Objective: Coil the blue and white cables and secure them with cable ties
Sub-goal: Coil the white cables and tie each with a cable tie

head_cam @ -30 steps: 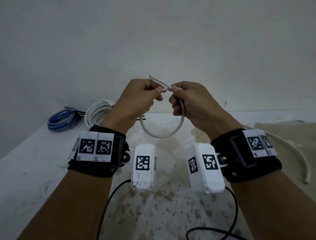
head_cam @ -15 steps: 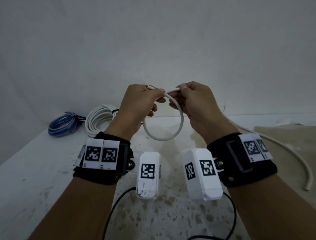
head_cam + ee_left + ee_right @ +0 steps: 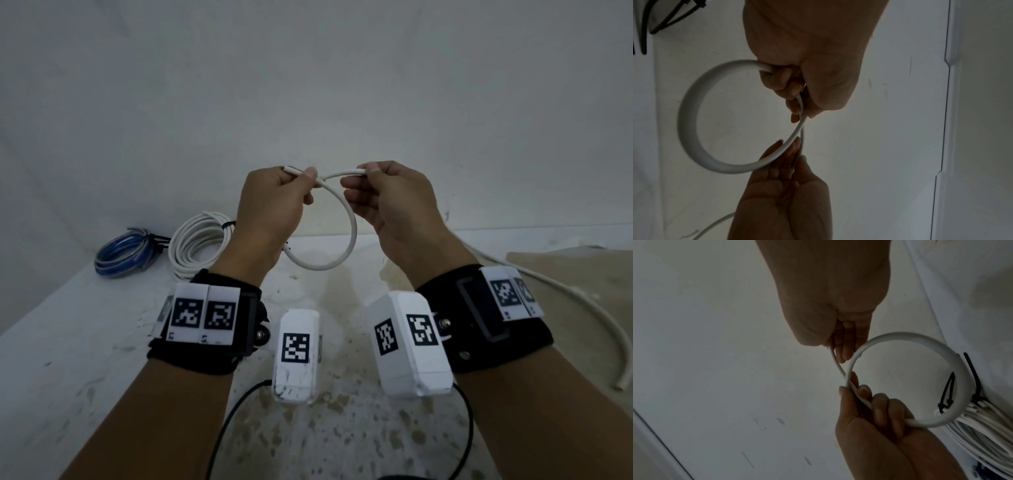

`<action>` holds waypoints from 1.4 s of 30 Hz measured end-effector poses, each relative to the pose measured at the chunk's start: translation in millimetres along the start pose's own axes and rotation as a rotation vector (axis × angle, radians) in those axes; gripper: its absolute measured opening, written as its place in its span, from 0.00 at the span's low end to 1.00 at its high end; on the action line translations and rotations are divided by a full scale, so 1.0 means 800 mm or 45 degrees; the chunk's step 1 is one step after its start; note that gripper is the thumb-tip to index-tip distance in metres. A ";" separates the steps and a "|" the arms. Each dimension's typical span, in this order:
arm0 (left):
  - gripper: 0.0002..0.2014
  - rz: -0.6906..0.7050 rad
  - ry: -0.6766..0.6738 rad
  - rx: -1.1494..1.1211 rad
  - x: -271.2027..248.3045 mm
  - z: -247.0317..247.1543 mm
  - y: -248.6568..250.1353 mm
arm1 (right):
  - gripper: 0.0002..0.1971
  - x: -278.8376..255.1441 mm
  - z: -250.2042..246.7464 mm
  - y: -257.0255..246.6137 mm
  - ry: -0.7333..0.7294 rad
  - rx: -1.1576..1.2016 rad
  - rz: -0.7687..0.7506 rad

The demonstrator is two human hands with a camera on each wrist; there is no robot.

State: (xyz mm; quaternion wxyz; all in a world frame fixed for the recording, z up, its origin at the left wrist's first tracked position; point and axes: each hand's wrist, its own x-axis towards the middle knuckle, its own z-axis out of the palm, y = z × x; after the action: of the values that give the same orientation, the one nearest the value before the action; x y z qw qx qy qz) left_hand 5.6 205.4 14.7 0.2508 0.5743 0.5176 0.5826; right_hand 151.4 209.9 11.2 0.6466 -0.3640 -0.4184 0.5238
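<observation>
I hold a white cable (image 3: 346, 240) bent into one round loop above the table. My left hand (image 3: 301, 185) pinches the crossing near the cable's free end, which pokes out left of the thumb. My right hand (image 3: 359, 185) pinches the cable just right of it, and the rest trails right over the table (image 3: 582, 308). In the left wrist view the left hand (image 3: 797, 84) grips the loop (image 3: 686, 121) from above, with the right hand (image 3: 785, 178) below. The right wrist view shows the right hand (image 3: 844, 340), the loop (image 3: 953, 369) and the left hand (image 3: 879, 418).
A blue coil (image 3: 123, 253) and a white coil (image 3: 198, 243), each bound with black ties, lie at the table's back left against the wall. A tan sheet (image 3: 565, 274) covers the right side. Thin black leads (image 3: 233, 418) hang from my wrist units near the stained table (image 3: 68, 342).
The cable's bend has closed into a full ring. My hands have drawn slightly apart and the free end now points left past my left thumb instead of up.
</observation>
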 end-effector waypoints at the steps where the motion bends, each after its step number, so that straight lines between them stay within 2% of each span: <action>1: 0.15 0.019 0.011 0.003 0.000 -0.001 -0.001 | 0.07 -0.001 -0.001 -0.002 0.022 -0.094 0.012; 3: 0.14 0.068 0.003 0.047 0.001 -0.003 -0.003 | 0.07 0.000 -0.007 -0.006 0.141 -0.516 -0.085; 5: 0.14 0.119 -0.042 0.112 0.000 -0.006 -0.002 | 0.08 0.003 -0.014 -0.011 0.293 -0.944 -0.376; 6: 0.14 0.142 -0.070 0.132 -0.001 -0.006 -0.001 | 0.09 0.002 -0.014 -0.015 0.313 -1.070 -0.520; 8: 0.14 0.187 -0.123 0.138 -0.002 -0.005 0.002 | 0.10 0.001 -0.008 -0.019 0.194 -1.244 -0.677; 10: 0.14 0.221 -0.145 0.122 -0.004 -0.003 0.004 | 0.12 0.001 -0.001 -0.017 -0.020 -1.386 -0.627; 12: 0.14 0.220 -0.126 0.096 -0.004 -0.002 0.002 | 0.15 0.002 0.001 -0.012 -0.186 -1.329 -0.489; 13: 0.13 0.204 -0.116 0.068 -0.004 -0.001 0.000 | 0.16 0.001 0.000 -0.010 -0.210 -1.250 -0.445; 18: 0.17 0.135 -0.055 0.028 -0.005 0.005 0.000 | 0.15 0.002 -0.002 -0.005 -0.127 -1.030 -0.444; 23: 0.15 0.151 -0.008 0.007 -0.004 0.006 0.001 | 0.15 0.001 0.000 -0.005 -0.144 -0.978 -0.406; 29: 0.15 0.249 -0.040 0.133 -0.006 0.004 0.001 | 0.16 -0.006 -0.005 -0.012 -0.436 -1.049 -0.348; 34: 0.14 0.141 -0.027 -0.064 -0.003 0.006 -0.002 | 0.14 -0.003 -0.008 -0.011 -0.419 -0.974 -0.367; 38: 0.14 0.242 -0.090 0.091 -0.004 0.006 -0.003 | 0.17 -0.005 -0.011 -0.015 -0.494 -0.925 -0.255; 42: 0.15 0.234 -0.135 0.086 -0.002 0.005 -0.006 | 0.16 -0.004 -0.011 -0.014 -0.530 -0.841 -0.185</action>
State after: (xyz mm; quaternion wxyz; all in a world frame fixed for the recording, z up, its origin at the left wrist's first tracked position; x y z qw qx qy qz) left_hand 8.4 206.6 8.8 0.2040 0.6576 0.4679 0.5541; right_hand 163.2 204.3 18.0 0.4313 -0.4078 -0.7113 0.3765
